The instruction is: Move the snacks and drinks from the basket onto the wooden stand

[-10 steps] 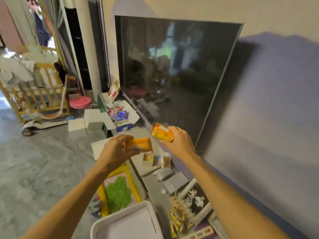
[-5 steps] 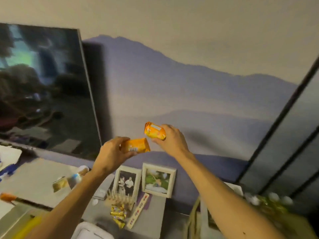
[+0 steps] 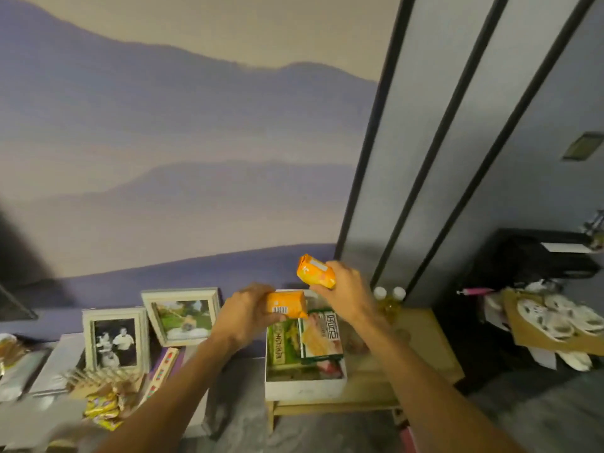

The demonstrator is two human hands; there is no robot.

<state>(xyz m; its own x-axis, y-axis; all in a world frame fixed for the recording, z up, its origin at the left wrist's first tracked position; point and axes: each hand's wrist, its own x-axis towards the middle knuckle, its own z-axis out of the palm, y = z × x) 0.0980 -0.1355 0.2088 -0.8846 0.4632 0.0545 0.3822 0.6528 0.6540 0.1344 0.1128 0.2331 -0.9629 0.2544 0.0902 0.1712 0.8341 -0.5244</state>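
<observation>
Left hand [image 3: 243, 313] grips barcoded orange pack [image 3: 287, 304]; right hand [image 3: 351, 294] grips second orange pack [image 3: 315, 271] at its 1 o'clock; both now over wooden stand [image 3: 421, 335].

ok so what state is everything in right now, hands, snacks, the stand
left hand, grips an orange packet in the air
right hand, grips a second orange packet, held higher
white box, open-topped, on the wooden stand, snack packs inside
two bottles, upright at the stand's back
photo frames, standing upright
</observation>
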